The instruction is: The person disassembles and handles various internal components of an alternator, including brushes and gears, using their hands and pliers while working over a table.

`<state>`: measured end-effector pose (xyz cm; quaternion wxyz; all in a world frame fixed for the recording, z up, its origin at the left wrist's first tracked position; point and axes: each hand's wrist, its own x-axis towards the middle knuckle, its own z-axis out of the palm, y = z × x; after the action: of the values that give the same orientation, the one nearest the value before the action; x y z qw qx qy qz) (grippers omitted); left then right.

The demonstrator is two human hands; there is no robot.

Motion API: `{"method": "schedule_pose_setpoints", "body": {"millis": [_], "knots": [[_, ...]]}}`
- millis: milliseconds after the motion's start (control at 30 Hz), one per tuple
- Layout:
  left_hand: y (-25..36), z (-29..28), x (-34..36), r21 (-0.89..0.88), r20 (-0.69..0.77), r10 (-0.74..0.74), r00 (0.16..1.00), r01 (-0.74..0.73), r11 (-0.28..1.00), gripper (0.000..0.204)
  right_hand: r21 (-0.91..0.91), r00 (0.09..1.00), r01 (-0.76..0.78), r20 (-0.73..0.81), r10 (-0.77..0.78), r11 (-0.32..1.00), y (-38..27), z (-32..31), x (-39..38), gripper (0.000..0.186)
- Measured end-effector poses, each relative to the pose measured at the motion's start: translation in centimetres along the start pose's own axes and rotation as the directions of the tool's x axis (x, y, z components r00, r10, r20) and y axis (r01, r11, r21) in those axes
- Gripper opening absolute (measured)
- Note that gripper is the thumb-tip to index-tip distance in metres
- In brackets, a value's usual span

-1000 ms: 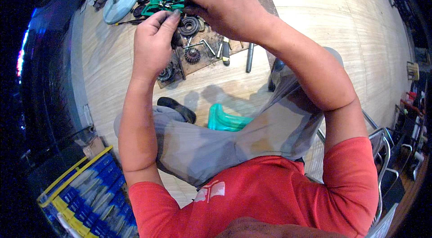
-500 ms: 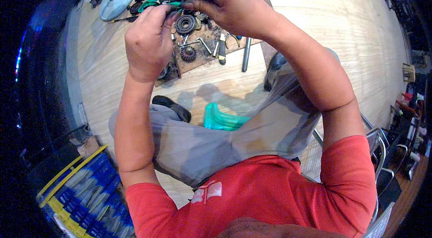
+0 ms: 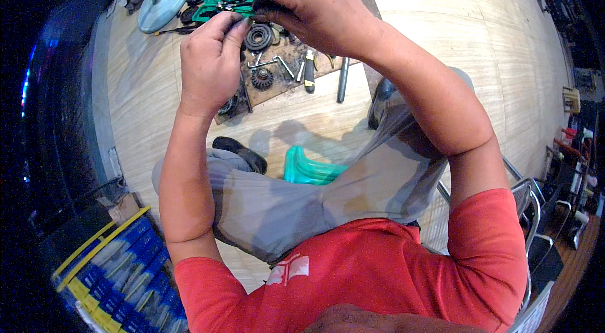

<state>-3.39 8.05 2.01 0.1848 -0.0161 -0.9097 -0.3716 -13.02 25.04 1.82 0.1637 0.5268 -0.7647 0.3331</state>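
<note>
Left hand (image 3: pixel 210 61) has rolled, thumb showing, meeting right hand (image 3: pixel 318 8); both pinched closed, can't tell on what. Green tool case (image 3: pixel 203 14) beyond.

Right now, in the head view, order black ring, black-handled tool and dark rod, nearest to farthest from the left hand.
1. Black ring, just right of the left hand
2. Black-handled tool, farther right
3. Dark rod, rightmost

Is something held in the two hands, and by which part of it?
It cannot be told: left hand and right hand pinch close together, but anything between is unclear.
</note>
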Motion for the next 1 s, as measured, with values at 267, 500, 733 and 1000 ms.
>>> {"method": "schedule_pose_setpoints", "body": {"millis": [267,500,733,1000], "knots": [[-1.3,-0.3,0.4,-0.32,0.217,-0.253,0.943,0.314,0.894,0.018,-0.061,0.998,0.061,0.031,-0.059,0.996,0.4,0.5,0.1,0.015],[-1.0,0.2,-0.2,0.169,-0.083,0.291,0.953,-0.275,0.947,0.012,0.119,0.972,-0.216,0.118,0.202,0.969,0.0,0.0,0.3,0.02],[-1.3,-0.3,-0.3,-0.038,-0.071,0.162,0.984,-0.165,0.986,0.011,0.067,0.991,-0.053,0.125,0.044,0.996,-0.7,-1.3,0.7,0.019],[-1.5,-0.3,-0.3,-0.345,0.086,-0.086,0.993,0.111,0.932,0.013,0.068,0.998,-0.011,0.056,0.007,0.998,-0.3,-0.9,0.4,0.02]]}}
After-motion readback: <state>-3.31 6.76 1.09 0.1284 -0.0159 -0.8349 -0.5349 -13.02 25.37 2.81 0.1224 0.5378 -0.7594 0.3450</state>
